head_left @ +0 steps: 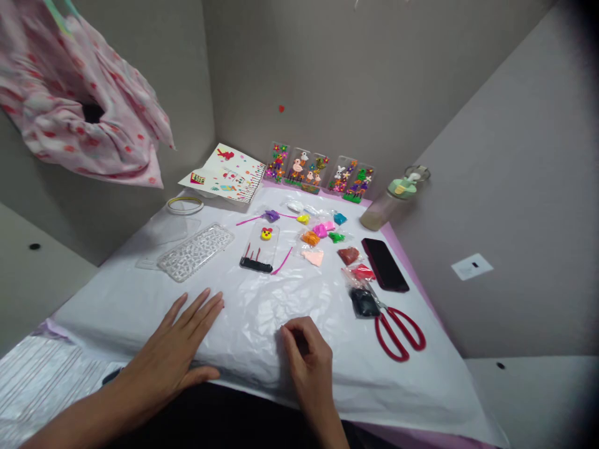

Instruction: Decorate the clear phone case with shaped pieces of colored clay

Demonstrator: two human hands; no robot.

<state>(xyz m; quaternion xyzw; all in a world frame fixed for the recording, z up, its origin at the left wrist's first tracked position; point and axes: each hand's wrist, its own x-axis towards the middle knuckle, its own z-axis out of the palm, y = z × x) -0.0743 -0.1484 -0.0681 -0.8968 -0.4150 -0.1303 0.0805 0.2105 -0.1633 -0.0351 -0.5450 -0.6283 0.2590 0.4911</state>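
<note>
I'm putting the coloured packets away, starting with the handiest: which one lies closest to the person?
The black packet, beside the red-handled scissors. The red packet lies just behind it, and the other coloured packets are farther back.

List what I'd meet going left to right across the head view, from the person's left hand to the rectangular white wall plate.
Open left hand, clear rectangular plastic case with a round yellow face, curled right hand, plastic-wrapped reddish-brown lump, black-screened rectangular smartphone, rectangular white wall plate.
</note>
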